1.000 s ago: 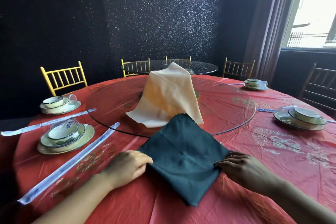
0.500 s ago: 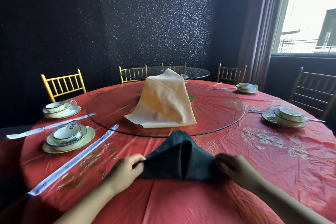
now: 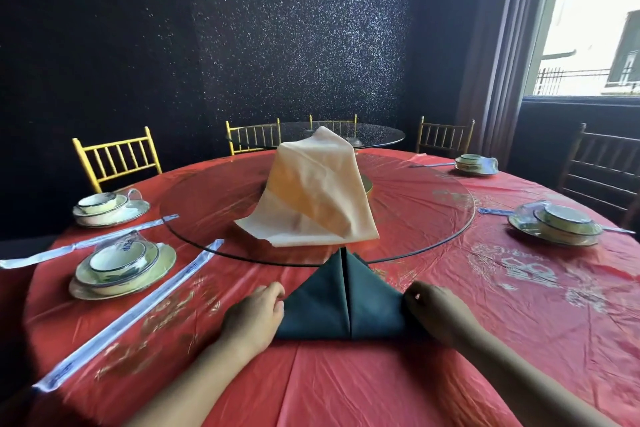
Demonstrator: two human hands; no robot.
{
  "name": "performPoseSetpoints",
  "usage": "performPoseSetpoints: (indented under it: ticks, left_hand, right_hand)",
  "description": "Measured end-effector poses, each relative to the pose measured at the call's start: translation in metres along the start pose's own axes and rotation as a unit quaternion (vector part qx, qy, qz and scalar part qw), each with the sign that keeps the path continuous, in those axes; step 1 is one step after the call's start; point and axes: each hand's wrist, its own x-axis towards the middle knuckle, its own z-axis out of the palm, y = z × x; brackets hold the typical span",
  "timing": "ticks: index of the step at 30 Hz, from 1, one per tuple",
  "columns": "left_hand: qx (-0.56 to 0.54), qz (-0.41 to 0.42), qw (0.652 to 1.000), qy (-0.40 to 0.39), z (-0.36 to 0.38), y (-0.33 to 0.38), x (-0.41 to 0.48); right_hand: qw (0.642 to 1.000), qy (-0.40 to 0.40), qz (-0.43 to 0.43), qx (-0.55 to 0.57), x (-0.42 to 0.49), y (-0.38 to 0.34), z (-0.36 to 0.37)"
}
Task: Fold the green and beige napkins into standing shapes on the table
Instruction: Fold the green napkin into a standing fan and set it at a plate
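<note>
— Green napkin [image 3: 341, 302], item one. Location?
— Lower centre of the frame, lying on the red-covered table [image 3: 381, 385]. It is folded to a triangle with the point toward the top of the frame, and a straight seam runs down its middle where two flaps meet. It lies low, not standing.
— Item two, left hand [image 3: 254, 317]?
— At the triangle's lower left corner, with its fingers curled and closed on the cloth edge. The forearm enters from the bottom of the frame.
— Item three, right hand [image 3: 434, 310]?
— At the lower right corner, which it covers. Its fingers are curled onto the cloth with the thumb on top. The two hands are apart, with the whole napkin between them.
— Item four, beige napkin [image 3: 318, 194]?
— Centre of the frame, just above the green one and not touching it. It is draped in a tall peak on the glass turntable [image 3: 433, 218]. What props it up is hidden.
— Remaining stock?
— There are four bowl-and-plate sets: two at mid left [image 3: 121, 267], one at mid right and one further up on the right. Wrapped chopsticks [image 3: 131, 315] lie beside the left sets. Yellow chairs [image 3: 116, 158] stand along the far rim of the table. A bright window [image 3: 595, 28] fills the upper right.
</note>
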Motion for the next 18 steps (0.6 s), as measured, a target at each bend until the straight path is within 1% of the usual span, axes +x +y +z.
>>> performPoseSetpoints:
  ticks: [2, 7, 9, 11, 14, 15, 18]
  left_hand:
    - [0.026, 0.002, 1.000, -0.001, 0.000, 0.002, 0.001]
    - [0.079, -0.024, 0.997, -0.007, -0.004, 0.013, 0.009]
    - [0.107, -0.019, 0.994, -0.012, -0.004, 0.018, 0.013]
    - [0.091, -0.015, 0.996, -0.018, -0.002, 0.026, 0.018]
    - [0.032, -0.032, 0.998, -0.033, 0.002, 0.041, 0.025]
    - [0.032, -0.040, 0.998, -0.044, 0.003, 0.044, 0.028]
    - [0.080, -0.066, 0.992, -0.076, 0.007, 0.048, 0.034]
  right_hand:
    - [1.000, 0.003, 0.009, 0.000, 0.000, 0.000, 0.000]
    - [1.000, 0.014, 0.015, -0.012, 0.002, -0.001, -0.001]
    - [1.000, 0.015, 0.017, -0.016, 0.002, -0.003, -0.002]
    - [0.999, 0.015, 0.019, -0.024, 0.002, -0.004, -0.002]
    - [0.998, 0.017, 0.028, -0.059, 0.002, -0.008, -0.005]
    - [0.997, 0.019, 0.027, -0.071, 0.003, -0.009, -0.005]
    - [0.997, 0.025, 0.006, -0.073, 0.006, -0.016, -0.006]
